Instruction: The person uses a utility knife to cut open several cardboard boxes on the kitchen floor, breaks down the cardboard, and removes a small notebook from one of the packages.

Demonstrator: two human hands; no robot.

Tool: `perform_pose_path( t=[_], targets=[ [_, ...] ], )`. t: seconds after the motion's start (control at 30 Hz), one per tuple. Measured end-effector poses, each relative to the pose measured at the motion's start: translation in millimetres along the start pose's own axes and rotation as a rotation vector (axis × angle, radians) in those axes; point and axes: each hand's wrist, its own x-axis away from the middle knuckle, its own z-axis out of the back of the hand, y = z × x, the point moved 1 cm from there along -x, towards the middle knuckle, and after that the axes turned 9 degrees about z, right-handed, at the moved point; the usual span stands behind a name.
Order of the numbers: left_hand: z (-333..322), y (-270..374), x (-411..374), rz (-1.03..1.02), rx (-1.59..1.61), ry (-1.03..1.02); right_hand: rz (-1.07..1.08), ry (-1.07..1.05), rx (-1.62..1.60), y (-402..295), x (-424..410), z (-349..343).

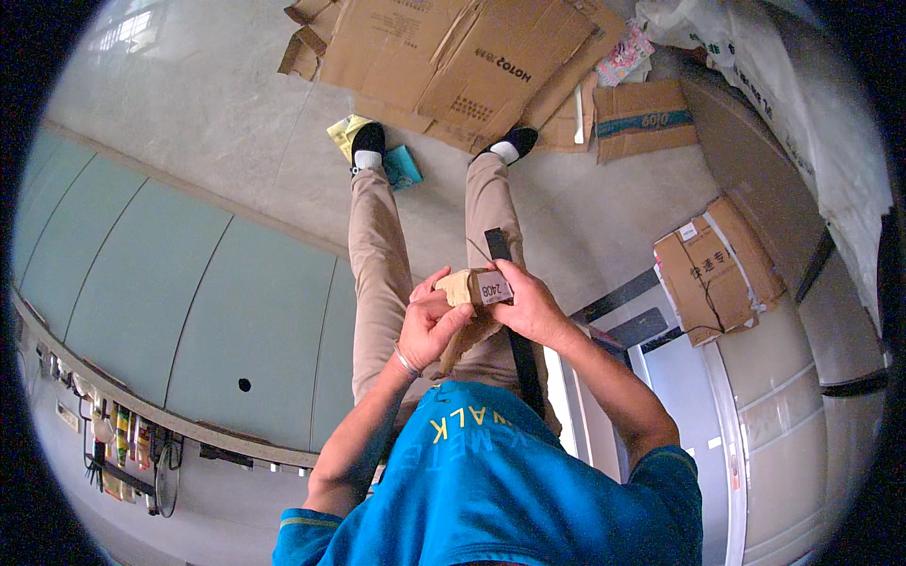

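Note:
A small brown cardboard box (459, 289) with a white label (494, 288) is held up in front of my lap. The label bears writing. My left hand (430, 322) grips the box's left end, where the surface looks wrinkled or torn. Around its right, labelled end my right hand (529, 301) is closed, thumb near the upper edge. Below the box hangs a piece of brown paper or cardboard (468, 343), partly hidden by my left hand. A long black strip (524, 371) runs along my right thigh and passes behind the right hand; I cannot tell what it is.
Flattened cardboard boxes (460, 64) cover the floor beyond my feet. A yellow packet (341, 134) and a teal packet (403, 168) lie by my left shoe. To the right stands a cardboard carton (715, 269); pale green cabinets (248, 318) line the left.

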Motion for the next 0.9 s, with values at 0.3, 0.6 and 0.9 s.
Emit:
perform_pose_path(
  t=[0.3, 0.6, 0.9],
  targets=[
    [-2.8, 0.7, -1.9, 0.070, -0.261, 0.401, 0.218, 0.326, 0.294, -15.9, -1.4, -7.7],
    [-12.1, 19.4, -7.7, 0.357, 0.675, 0.103, 0.154, 0.305, 0.440, -32.0, -4.8, -14.0],
    [-4.0, 9.4, -14.5, 0.188, 1.326, -0.017, 0.303, 0.476, 0.241, -28.9, -5.0, -30.2]
  ],
)
